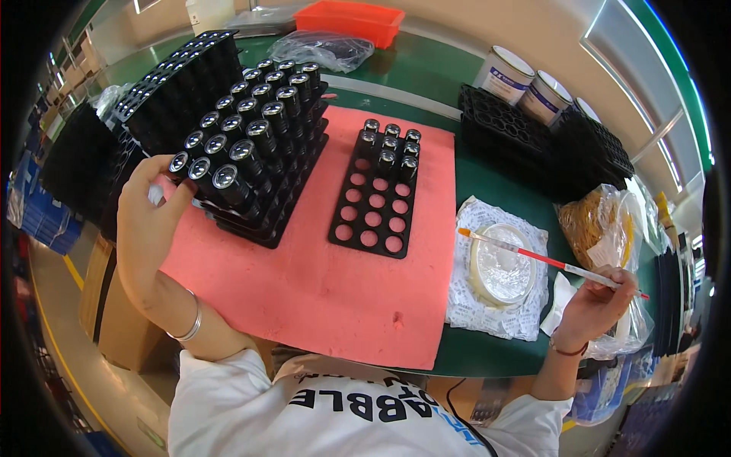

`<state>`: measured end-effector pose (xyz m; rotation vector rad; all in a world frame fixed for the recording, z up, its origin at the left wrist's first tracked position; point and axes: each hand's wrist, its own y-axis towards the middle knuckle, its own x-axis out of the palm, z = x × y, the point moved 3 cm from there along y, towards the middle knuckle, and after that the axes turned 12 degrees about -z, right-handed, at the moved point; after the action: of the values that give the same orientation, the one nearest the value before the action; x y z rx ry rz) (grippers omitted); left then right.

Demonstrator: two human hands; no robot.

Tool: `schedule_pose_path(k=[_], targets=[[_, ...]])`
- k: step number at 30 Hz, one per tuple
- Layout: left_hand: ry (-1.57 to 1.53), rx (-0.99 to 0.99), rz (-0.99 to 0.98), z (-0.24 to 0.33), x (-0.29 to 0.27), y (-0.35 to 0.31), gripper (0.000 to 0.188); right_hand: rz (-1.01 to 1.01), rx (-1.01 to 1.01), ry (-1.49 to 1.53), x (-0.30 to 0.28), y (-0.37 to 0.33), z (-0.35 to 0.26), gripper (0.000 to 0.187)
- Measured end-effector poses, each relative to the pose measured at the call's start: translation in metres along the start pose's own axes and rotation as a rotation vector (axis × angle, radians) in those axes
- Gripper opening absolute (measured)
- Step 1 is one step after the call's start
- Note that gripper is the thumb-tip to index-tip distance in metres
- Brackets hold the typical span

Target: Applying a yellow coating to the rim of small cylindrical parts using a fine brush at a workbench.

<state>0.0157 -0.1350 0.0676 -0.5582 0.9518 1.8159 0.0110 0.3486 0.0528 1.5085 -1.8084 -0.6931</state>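
Note:
My left hand is closed around a black cylinder with a shiny lens-like top, at the near left corner of a stack of black trays. Rows of similar cylinders stand upright in the top tray. Between the fingers and thumb of my right hand is a slim paintbrush with a red and clear handle. Its orange bristles point left, above a round shallow dish holding something whitish and glossy. In the middle, another black tray has several cylinders at its far end and bare round holes nearer me.
A pink mat covers the green table. Printed paper lies under the dish. Stacked black trays and white cans stand far right, near a bagged yellowish bundle. An orange bin sits at the back.

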Motion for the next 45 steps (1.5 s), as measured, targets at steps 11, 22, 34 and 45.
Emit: schedule_pose_path(k=[11, 22, 34, 45], targets=[[0.174, -0.111, 0.304, -0.060, -0.050, 0.009, 0.027, 0.040, -0.050, -0.128, -0.005, -0.001, 0.007, 0.023], [0.484, -0.544, -0.235, -0.187, -0.109, 0.061, 0.071, -0.088, -0.056, -0.124, 0.000, -0.001, 0.005, 0.023], [0.727, -0.509, 0.048, -0.135, -0.142, 0.053, 0.070, -0.110, -0.131, -0.178, 0.006, 0.000, 0.002, 0.022], [0.898, -0.182, 0.374, 0.058, -0.127, 0.039, 0.073, -0.099, -0.137, -0.244, -0.009, -0.006, -0.005, 0.025]])
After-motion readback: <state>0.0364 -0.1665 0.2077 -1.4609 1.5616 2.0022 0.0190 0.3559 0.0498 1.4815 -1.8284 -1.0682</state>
